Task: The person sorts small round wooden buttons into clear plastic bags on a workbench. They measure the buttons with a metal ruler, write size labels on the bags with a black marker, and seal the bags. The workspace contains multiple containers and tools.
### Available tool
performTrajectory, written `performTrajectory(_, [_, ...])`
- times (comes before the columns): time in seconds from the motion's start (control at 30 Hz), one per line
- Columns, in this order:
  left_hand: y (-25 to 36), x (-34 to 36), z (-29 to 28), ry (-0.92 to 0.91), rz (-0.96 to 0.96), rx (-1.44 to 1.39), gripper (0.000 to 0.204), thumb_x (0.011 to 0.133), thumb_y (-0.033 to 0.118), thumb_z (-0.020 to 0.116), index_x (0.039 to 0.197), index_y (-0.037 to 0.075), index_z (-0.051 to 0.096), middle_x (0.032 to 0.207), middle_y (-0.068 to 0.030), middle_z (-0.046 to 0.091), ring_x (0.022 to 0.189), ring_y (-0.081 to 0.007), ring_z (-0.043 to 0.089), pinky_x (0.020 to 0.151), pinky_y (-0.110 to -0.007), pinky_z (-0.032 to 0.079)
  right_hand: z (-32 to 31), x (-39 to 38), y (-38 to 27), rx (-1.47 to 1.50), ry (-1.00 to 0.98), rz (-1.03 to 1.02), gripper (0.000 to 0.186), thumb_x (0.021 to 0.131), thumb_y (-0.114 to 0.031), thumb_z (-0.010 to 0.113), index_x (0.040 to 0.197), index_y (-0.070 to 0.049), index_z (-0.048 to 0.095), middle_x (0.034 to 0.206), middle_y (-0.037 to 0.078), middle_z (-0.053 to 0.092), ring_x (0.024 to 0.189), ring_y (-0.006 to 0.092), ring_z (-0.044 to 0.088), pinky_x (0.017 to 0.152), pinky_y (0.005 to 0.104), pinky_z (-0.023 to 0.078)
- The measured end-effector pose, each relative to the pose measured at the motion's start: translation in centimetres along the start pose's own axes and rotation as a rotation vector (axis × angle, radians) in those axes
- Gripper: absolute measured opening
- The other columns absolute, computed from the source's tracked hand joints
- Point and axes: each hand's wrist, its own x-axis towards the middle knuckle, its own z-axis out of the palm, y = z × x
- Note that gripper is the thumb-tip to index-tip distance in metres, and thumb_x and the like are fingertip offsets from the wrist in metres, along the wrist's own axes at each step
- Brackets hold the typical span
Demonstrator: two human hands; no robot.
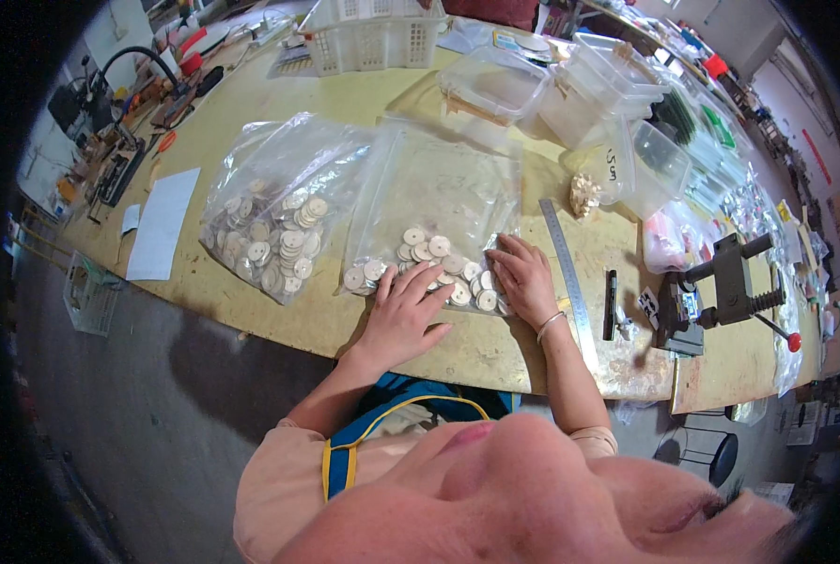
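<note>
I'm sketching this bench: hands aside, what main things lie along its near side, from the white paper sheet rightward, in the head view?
White rectangular paper sheet, left clear plastic bag of pale round discs, right clear plastic bag of similar discs, silvery metal ruler, slim black pen, dark metal tool with red knob.

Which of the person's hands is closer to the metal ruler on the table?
The right. The right hand lies just left of the ruler, at the bag's right edge; the left hand is farther left, with discs between the hands.
</note>
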Motion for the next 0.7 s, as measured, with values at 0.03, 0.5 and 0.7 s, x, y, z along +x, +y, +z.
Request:
performTrajectory(0.03, [-0.03,-0.03,0.05,0.002,0.000,0.003,0.058,0.080,0.031,0.078,0.133,0.014,0.061,0.149,-0.0101,0.047,0.144,-0.0285,0.037,0.117,-0.060,0.023,-0.02,0.00,-0.07,-0.003,0.003,-0.002,0.023,0.092,-0.013,0.066,0.113,-0.011,0.075,0.135,0.012,0.064,0.126,0.0348,0.055,0.106,0.0445,0.042])
performTrajectory(0.5, [0.11,-0.11,-0.16,-0.012,-0.005,-0.005,0.059,0.080,0.032,0.078,0.134,0.014,0.061,0.149,-0.0099,0.046,0.144,-0.0287,0.037,0.117,-0.060,0.023,0.12,-0.12,0.04,0.002,-0.015,0.016,0.024,0.096,-0.021,0.062,0.115,-0.013,0.074,0.135,0.012,0.063,0.131,0.0303,0.053,0.106,0.0439,0.039])
performTrajectory(0.7, [0.03,-0.01,-0.12,-0.002,0.001,-0.006,0.059,0.080,0.032,0.078,0.134,0.014,0.061,0.149,-0.0100,0.047,0.144,-0.0290,0.037,0.117,-0.060,0.023,0.17,-0.08,0.30,-0.005,-0.004,-0.002,0.023,0.095,-0.019,0.063,0.115,-0.013,0.074,0.135,0.012,0.063,0.130,0.0313,0.054,0.105,0.0440,0.040])
